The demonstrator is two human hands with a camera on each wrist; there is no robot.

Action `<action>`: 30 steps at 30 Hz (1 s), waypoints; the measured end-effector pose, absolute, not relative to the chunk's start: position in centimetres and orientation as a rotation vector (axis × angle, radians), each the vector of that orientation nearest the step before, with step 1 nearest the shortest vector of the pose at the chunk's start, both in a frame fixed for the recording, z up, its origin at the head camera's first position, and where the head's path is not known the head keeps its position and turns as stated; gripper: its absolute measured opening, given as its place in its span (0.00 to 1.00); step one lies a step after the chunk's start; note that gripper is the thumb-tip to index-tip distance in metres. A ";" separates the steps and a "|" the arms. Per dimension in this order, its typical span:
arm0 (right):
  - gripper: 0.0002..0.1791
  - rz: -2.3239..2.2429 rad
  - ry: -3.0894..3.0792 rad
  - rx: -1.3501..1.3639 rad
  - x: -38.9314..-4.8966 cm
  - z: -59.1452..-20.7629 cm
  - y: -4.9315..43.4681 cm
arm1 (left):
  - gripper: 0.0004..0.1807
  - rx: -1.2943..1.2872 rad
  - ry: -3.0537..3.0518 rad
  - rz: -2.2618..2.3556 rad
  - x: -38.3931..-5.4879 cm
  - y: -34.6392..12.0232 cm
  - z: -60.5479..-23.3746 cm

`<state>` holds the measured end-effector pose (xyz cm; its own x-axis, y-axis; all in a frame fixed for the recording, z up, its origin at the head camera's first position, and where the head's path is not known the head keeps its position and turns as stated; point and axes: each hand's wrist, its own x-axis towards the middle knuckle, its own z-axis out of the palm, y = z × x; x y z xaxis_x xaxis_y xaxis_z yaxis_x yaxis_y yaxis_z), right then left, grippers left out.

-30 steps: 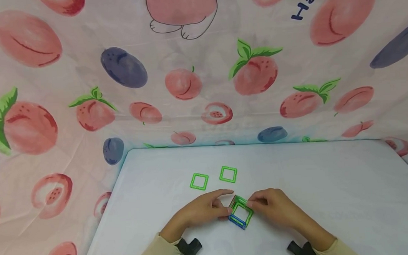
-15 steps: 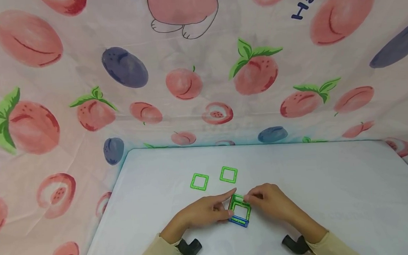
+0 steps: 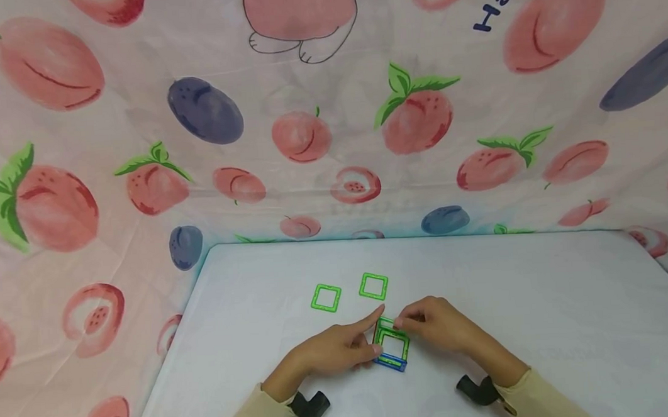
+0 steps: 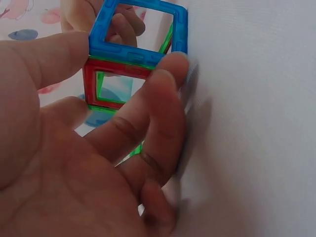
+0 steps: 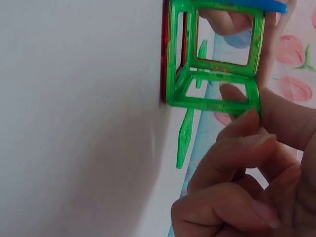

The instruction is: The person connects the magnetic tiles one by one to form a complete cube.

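In the head view, a partly built box of magnetic tiles stands on the white table between both hands. It has a blue square tile on the near side, a red tile on the left, and green ones. My left hand holds the box's left side, thumb at the blue tile's corner, index finger stretched toward the back and other fingers curled low. With thumb and fingertips, my right hand pinches a green tile at the back. Its pinched edge is partly hidden by the fingers.
Two loose green square frame tiles, a left one and a right one, lie flat beyond the box. A fruit-patterned cloth hangs behind the white table. Black wrist mounts sit under both forearms.
The box has turned slightly anticlockwise. My right hand has moved left and away from me, from the box's right side to its back edge. The left hand stays nearly in place.
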<state>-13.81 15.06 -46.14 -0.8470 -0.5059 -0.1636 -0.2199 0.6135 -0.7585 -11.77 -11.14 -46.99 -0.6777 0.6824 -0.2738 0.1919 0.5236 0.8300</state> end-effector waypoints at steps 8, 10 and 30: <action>0.11 -1.071 2.424 -0.643 -14.5 -45.8 15.4 | 0.37 0.695 2.189 1.050 -11.5 -11.1 -46.6; 0.11 -1.055 2.410 -0.646 -14.7 -45.6 15.4 | 0.37 0.689 2.184 1.047 -11.5 -11.1 -46.6; 0.11 -0.747 2.651 -0.687 -19.3 -46.4 12.6 | 0.39 0.714 2.137 1.031 -11.7 -11.2 -46.8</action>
<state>-19.33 12.62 -46.38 -0.8399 -0.5203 -0.1546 -0.3631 0.7503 -0.5525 -11.66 -11.21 -46.84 -0.6397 0.7003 -0.3168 0.1878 0.5421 0.8191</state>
